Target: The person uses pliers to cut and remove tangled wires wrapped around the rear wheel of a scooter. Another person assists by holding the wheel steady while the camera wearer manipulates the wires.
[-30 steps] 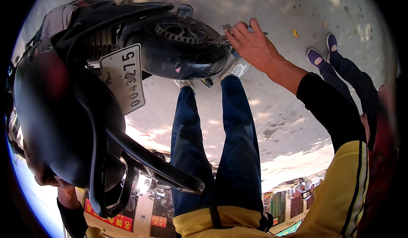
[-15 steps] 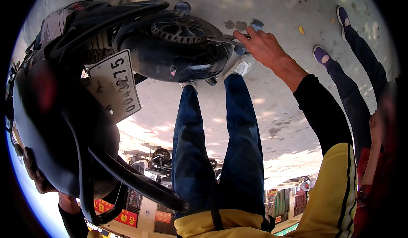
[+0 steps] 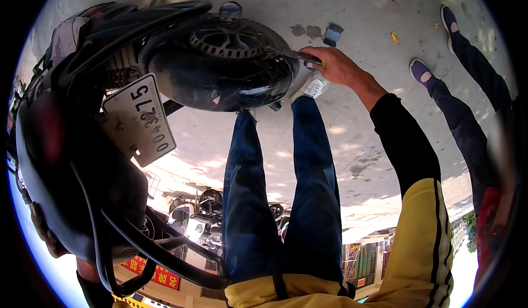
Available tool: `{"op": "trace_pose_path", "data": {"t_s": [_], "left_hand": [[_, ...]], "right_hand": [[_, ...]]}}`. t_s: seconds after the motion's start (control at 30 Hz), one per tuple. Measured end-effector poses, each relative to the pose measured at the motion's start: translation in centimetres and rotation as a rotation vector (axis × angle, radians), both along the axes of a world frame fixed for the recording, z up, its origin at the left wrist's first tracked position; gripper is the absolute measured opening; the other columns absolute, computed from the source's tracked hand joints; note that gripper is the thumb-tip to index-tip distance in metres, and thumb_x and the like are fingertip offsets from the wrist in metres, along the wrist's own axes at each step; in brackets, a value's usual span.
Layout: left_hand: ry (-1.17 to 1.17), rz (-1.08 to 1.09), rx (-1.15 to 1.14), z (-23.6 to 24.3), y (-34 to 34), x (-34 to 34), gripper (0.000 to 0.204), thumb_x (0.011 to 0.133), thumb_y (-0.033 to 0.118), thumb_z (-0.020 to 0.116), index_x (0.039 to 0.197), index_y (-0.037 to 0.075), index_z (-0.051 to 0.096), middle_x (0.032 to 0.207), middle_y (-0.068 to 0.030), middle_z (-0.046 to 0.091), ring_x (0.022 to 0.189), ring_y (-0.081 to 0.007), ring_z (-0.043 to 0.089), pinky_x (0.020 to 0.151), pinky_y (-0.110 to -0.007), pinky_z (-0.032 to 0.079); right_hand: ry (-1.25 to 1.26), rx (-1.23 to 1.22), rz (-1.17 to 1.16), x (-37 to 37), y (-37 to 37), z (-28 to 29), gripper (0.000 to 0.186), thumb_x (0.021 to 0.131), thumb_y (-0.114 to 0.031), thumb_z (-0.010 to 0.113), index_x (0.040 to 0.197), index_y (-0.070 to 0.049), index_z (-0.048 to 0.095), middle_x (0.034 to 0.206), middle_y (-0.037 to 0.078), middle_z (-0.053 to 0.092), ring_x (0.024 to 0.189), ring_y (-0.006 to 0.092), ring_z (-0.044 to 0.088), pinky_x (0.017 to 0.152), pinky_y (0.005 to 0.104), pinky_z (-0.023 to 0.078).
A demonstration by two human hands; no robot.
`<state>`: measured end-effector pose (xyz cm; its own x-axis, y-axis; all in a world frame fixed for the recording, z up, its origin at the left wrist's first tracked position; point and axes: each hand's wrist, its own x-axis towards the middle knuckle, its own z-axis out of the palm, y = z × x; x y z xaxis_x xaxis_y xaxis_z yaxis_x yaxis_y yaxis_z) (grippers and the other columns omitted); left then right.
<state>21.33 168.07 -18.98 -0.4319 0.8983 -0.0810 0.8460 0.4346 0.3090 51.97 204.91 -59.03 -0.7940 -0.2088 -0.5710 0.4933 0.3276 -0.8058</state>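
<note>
A black two-wheeler stands on my left, its white number plate (image 3: 137, 129) hanging under the tail (image 3: 60, 159), its dusty rear mudguard (image 3: 220, 85) curving over the rear wheel (image 3: 223, 42). My right hand (image 3: 335, 66) is closed on a long metal hand tool (image 3: 291, 53) with a dark grip, whose far end lies at the right side of that wheel; its exact tip is unclear. My left hand (image 3: 47, 231), in shadow at the left rim, has its fingers curled over the tail, partly hidden by it.
A small blue-grey object (image 3: 333, 35) lies on the concrete ground (image 3: 363, 121) beyond my right hand. At the right, another person stands in purple shoes (image 3: 421, 71) and dark trousers. Parked two-wheelers (image 3: 206, 220) and shopfronts show near the lower edge.
My right hand has moved a little down, bringing the tool into clearer view against the wheel, and the blue-grey object is uncovered. The other person's feet have moved apart and rightward.
</note>
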Motion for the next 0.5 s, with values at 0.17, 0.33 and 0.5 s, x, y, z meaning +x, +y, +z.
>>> {"op": "trace_pose_path", "data": {"t_s": [0.17, 0.33, 0.5], "left_hand": [[0.000, 0.015, -0.004, 0.1, 0.2, 0.0, 0.051, 0.108, 0.048, 0.045, 0.147, 0.016, 0.047, 0.153, -0.0246, 0.049, 0.143, -0.0452, 0.050, 0.120, -0.063, 0.039], [0.010, 0.038, 0.002, 0.7, 0.1, 0.2, 0.051, 0.108, 0.049, 0.045, 0.147, 0.015, 0.047, 0.154, -0.0245, 0.049, 0.143, -0.0452, 0.050, 0.120, -0.063, 0.039], [0.025, 0.059, -0.007, 2.2, -0.5, 0.4, 0.052, 0.108, 0.049, 0.046, 0.147, 0.015, 0.047, 0.154, -0.0245, 0.049, 0.143, -0.0452, 0.050, 0.120, -0.063, 0.039]], "right_hand": [[-0.062, -0.005, 0.025, -0.5, 0.4, 0.3, 0.036, 0.101, -0.010, 0.067, 0.136, -0.010, 0.063, 0.115, 0.017, 0.075, 0.101, 0.0366, 0.072, 0.087, 0.0464, 0.054], [0.025, 0.093, 0.060, -0.7, 0.9, 0.8, 0.037, 0.102, -0.019, 0.068, 0.138, -0.012, 0.064, 0.111, 0.017, 0.076, 0.101, 0.0389, 0.071, 0.087, 0.0479, 0.054], [0.077, 0.361, 0.293, -2.2, 2.7, 3.7, 0.040, 0.105, -0.028, 0.063, 0.142, -0.015, 0.063, 0.107, 0.017, 0.075, 0.099, 0.0376, 0.070, 0.086, 0.0485, 0.053]]}}
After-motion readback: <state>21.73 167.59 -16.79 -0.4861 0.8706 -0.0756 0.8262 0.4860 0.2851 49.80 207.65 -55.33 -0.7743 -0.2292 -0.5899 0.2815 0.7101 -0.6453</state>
